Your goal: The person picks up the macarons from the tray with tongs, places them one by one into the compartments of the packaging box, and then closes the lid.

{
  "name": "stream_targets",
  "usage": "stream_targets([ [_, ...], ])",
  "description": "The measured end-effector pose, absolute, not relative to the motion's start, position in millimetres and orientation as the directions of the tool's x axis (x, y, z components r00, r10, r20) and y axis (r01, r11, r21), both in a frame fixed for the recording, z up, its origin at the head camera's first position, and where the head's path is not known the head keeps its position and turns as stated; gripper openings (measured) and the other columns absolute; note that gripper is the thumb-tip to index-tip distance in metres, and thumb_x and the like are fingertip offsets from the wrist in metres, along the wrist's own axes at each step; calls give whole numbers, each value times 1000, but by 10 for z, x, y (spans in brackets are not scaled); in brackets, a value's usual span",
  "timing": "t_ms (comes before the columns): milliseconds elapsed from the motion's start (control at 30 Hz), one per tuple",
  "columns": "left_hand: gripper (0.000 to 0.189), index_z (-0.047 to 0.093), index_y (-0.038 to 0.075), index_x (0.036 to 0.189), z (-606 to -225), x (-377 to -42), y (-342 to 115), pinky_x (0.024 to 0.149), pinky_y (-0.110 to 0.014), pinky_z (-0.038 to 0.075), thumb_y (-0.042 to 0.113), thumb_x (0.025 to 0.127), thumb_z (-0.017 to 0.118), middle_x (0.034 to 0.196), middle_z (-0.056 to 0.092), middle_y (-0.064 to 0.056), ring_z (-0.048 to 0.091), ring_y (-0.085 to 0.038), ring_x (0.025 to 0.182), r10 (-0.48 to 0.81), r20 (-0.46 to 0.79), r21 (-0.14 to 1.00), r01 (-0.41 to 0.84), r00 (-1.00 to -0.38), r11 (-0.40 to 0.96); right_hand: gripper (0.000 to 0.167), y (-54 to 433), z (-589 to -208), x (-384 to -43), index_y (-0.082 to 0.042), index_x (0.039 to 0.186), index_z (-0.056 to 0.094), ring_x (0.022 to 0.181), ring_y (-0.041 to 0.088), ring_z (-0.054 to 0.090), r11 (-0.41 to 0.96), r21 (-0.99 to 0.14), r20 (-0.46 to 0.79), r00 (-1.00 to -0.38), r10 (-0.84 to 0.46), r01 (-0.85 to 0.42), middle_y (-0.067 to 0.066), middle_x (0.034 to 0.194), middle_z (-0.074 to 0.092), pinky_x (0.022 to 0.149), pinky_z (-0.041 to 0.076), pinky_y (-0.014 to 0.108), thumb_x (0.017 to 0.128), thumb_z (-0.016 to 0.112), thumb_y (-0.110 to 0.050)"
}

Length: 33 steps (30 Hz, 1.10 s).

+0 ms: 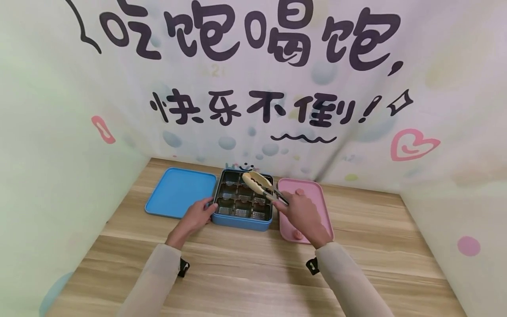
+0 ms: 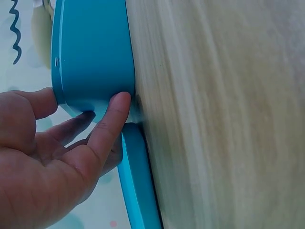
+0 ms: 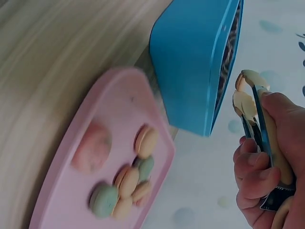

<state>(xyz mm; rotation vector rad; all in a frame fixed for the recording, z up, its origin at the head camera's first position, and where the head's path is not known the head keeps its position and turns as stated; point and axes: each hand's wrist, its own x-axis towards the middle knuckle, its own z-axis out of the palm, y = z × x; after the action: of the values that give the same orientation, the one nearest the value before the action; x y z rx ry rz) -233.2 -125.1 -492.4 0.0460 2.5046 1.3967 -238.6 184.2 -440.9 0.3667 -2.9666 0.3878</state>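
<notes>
Head view: tongs jut from right hand.

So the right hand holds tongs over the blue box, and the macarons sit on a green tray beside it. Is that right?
Not quite: the tray is pink, not green, as the right wrist view shows. The right hand holds tongs over the blue box, and macarons sit on the tray beside it.
</notes>
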Motion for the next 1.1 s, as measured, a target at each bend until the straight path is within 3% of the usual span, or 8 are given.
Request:
stream_targets([
  [100,56,33,-3,152,-4924,-2333,-1257,71,-34,54,26,107,46,90,61,-20,68,-34,87,160,-217,839,-100,-963,534,33,1734,-4423,-2405,-21,87,60,70,25,47,938,-234,143,-964,-226,-254,3,64,51,44,39,34,97,56,-53],
  [233,55,33,-3,152,-4932,-2336,-1243,78,-38,58,25,107,46,118,62,-27,69,-33,94,157,-220,849,-109,-963,518,33,1638,-4416,-2415,-23,84,58,63,24,51,936,-267,112,-972,-207,-230,1,66,55,41,38,34,97,57,-54],
  [333,55,33,-3,152,-4934,-2333,-1241,81,-40,59,25,107,46,127,59,-29,69,-34,97,155,-222,855,-116,-962,506,31,1576,-4418,-2432,-23,85,58,55,20,51,927,-292,104,-971,-213,-235,1,67,55,39,37,33,97,59,-52],
  [700,55,33,-2,153,-4927,-2345,-1260,73,-35,56,25,107,47,104,64,-21,67,-31,88,154,-235,859,-131,-960,495,40,1444,-4489,-2487,-17,79,50,51,19,48,943,-180,116,-958,-262,-280,1,62,48,42,34,28,97,57,-53],
  [933,55,34,-2,152,-4925,-2354,-1243,76,-36,58,26,107,47,114,63,-23,69,-29,91,146,-230,853,-128,-962,507,40,1436,-4506,-2494,-17,83,52,51,19,48,952,-165,86,-965,-248,-259,2,63,50,41,34,28,97,56,-55],
  [1100,55,34,-3,152,-4927,-2324,-1260,72,-33,55,25,107,47,98,62,-19,66,-30,85,146,-232,854,-129,-962,504,40,1411,-4525,-2465,-17,83,53,50,18,48,949,-173,72,-964,-255,-264,1,61,50,42,36,28,97,55,-55],
])
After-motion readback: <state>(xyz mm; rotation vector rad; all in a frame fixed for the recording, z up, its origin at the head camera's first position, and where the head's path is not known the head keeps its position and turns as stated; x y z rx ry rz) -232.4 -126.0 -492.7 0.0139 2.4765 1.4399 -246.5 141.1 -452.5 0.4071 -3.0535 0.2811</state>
